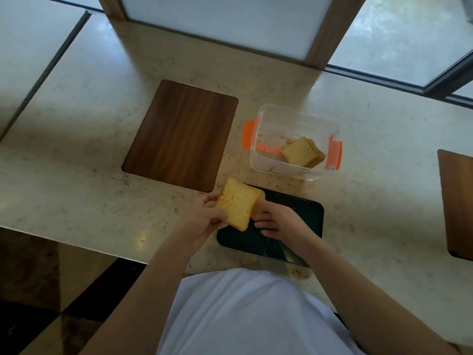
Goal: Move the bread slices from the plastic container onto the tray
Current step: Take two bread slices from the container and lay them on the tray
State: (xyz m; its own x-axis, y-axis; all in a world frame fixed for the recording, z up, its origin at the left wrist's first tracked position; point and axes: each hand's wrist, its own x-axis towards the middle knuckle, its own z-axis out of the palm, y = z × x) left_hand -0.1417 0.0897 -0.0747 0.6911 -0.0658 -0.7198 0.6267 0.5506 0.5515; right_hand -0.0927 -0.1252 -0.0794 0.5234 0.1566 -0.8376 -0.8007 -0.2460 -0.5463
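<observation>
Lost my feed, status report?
Left hand and right hand gripping bread slices above dark tray. More bread in plastic container. Nothing obstructing.

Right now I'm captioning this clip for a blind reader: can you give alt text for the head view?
Both hands, left hand and right hand, hold bread slices above a dark tray on a marble counter. Behind it, a clear plastic container with orange clips holds more bread, beside a wooden board.

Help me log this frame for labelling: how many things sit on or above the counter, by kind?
Held bread stack: 1
Bread stack in container: 1
Clear plastic container: 1
Dark tray: 1
Wooden boards: 2
Total: 6
</observation>
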